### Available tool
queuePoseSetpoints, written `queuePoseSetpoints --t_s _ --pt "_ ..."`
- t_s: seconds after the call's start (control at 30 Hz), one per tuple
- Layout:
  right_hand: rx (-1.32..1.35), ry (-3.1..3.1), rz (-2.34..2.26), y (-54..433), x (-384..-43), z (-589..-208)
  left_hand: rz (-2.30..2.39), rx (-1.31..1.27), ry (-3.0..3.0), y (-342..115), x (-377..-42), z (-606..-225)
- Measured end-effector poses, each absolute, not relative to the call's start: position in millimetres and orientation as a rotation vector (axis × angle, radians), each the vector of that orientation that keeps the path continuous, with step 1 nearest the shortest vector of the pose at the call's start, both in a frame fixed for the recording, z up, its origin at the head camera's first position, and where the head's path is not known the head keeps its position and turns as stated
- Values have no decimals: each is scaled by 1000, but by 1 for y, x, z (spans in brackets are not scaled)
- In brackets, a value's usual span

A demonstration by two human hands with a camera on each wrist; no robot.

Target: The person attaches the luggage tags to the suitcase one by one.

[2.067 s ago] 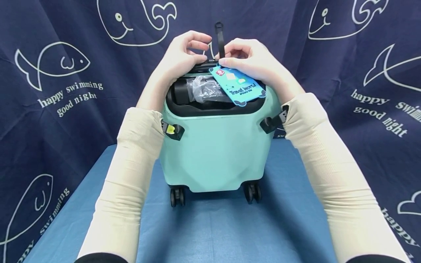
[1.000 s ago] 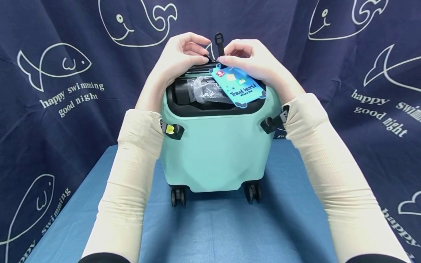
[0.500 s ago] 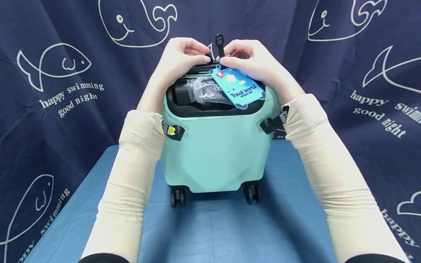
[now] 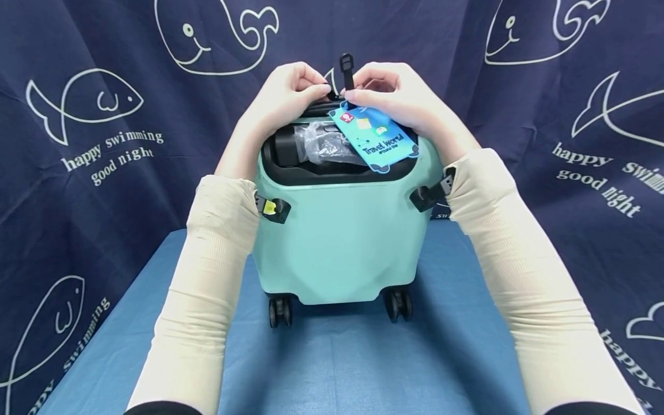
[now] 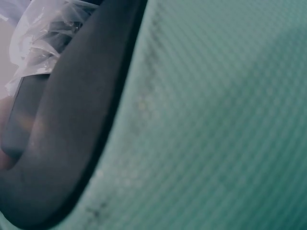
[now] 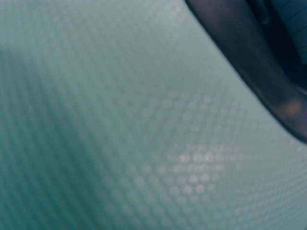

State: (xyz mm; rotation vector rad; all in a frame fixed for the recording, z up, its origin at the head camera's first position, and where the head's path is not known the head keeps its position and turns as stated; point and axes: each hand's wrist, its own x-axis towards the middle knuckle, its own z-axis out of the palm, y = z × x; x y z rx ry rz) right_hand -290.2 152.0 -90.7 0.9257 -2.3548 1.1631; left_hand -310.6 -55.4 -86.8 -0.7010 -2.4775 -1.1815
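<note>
1. Atop the mint suitcase (image 4: 339,242), left hand (image 4: 289,92) seemingly pinches the black strap (image 4: 349,78); right hand (image 4: 394,89) pinches it at the luggage tag (image 4: 374,138).
2. Looping seems underway; next likely calls for threading the buckle (image 4: 347,63).

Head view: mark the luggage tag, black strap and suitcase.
Luggage tag (image 4: 374,138), head view: middle of its printed face.
Black strap (image 4: 349,80), head view: just below its top end.
Suitcase (image 4: 339,239), head view: middle of its mint front.

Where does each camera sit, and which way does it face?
Head: on the head, facing forward-down at the mint suitcase; left hand, right hand, sleeves show.
Left wrist: on that wrist, facing the suitcase's shell; no hand plainly shows.
Right wrist: on that wrist, facing the shell; no hand shows.
Head and left wrist share the plastic wrap.
</note>
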Motion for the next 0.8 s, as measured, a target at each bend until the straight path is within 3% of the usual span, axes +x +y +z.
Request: queuePoseSetpoints --t_s 0.53,0.8 --pt "938 -2338 1226 153 -291 -91 -1466 -710 -2423 -52 -311 -86" --pt "897 -2330 1235 152 -290 -92 -1366 -817 -2446 -58 -308 -88"
